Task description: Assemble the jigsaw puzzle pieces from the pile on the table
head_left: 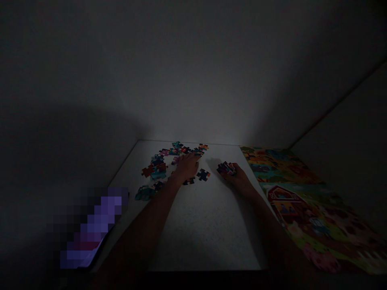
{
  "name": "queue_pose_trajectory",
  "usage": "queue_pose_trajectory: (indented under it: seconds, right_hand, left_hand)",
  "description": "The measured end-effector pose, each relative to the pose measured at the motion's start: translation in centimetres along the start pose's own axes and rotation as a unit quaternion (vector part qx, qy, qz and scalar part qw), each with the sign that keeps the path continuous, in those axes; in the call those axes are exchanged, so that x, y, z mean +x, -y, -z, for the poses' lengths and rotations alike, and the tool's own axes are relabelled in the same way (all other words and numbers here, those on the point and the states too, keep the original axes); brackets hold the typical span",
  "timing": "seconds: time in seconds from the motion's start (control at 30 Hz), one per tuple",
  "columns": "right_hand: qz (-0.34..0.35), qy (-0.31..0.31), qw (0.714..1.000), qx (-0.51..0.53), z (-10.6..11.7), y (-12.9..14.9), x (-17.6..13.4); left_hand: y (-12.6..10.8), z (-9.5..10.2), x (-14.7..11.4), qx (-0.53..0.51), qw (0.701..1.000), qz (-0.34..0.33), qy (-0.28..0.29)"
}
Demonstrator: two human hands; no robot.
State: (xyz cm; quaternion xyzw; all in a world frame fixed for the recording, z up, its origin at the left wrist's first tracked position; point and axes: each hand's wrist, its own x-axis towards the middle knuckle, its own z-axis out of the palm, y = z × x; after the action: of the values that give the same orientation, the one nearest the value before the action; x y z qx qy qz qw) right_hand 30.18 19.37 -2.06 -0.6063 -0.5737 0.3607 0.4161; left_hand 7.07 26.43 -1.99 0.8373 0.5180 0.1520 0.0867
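Note:
Loose jigsaw puzzle pieces (pixel 157 173) lie spread in a dark, dim heap on the white table (pixel 199 233). Reaching over their right side is my left hand (pixel 188 166), palm down, its fingers stretched out and apart on or just above the pieces near the back. One dark puzzle piece (pixel 203 175) lies by itself, just right of that hand. To the right, my right hand (pixel 237 179) is closed around a small bunch of puzzle pieces (pixel 226 168), held above the tabletop. Some pieces are hidden under my left hand and forearm.
Along the right side lie two colourful pictures, an animal scene (pixel 272 163) and a farm scene with a red barn (pixel 314 217). At the left edge is a lit, pixelated screen-like device (pixel 96 225). A wall (pixel 193 80) rises behind the table.

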Motion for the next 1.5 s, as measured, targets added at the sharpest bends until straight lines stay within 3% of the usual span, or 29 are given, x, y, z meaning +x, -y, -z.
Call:
queue_pose_trajectory:
  seconds: [0.23,0.33,0.57,0.73,1.0,1.13,1.33,1.43,1.5]
  right_hand:
    - [-0.013,-0.034,0.999,0.013,0.1,-0.1,0.3]
    - [-0.004,-0.032,0.999,0.026,0.1,0.1,0.4]
    - [-0.013,-0.046,0.999,0.013,0.0,0.0,0.4]
    - [-0.001,-0.04,0.999,0.001,0.1,0.2,0.2]
    - [0.045,0.082,0.995,0.045,0.2,0.9,-0.6]
    - [0.052,0.103,0.993,0.023,0.4,0.2,-0.7]
    - [0.048,0.144,0.988,-0.005,0.3,-0.3,-0.8]
    - [0.067,0.153,0.986,-0.02,-0.3,-0.1,-1.0]
    - [0.078,0.15,0.985,-0.033,-0.7,0.2,-1.1]
  left_hand:
    - [-1.8,-1.2,0.4,0.0,0.997,-0.062,-0.038]
    - [-2.0,-1.4,-0.1,0.016,0.998,-0.035,-0.058]
    - [-1.5,-1.3,0.1,-0.018,1.0,0.018,0.017]
    - [-0.9,-1.5,0.6,-0.115,0.993,-0.009,0.014]
    - [-2.6,-1.8,0.6,-0.325,0.941,-0.091,-0.015]
    - [-3.6,-2.2,0.3,-0.38,0.917,-0.117,0.016]
    - [-4.2,-3.7,0.1,-0.491,0.864,-0.088,0.07]
    - [-4.4,-4.0,0.3,-0.495,0.865,-0.073,0.05]
    - [-4.1,-3.5,0.7,-0.455,0.888,-0.068,0.005]
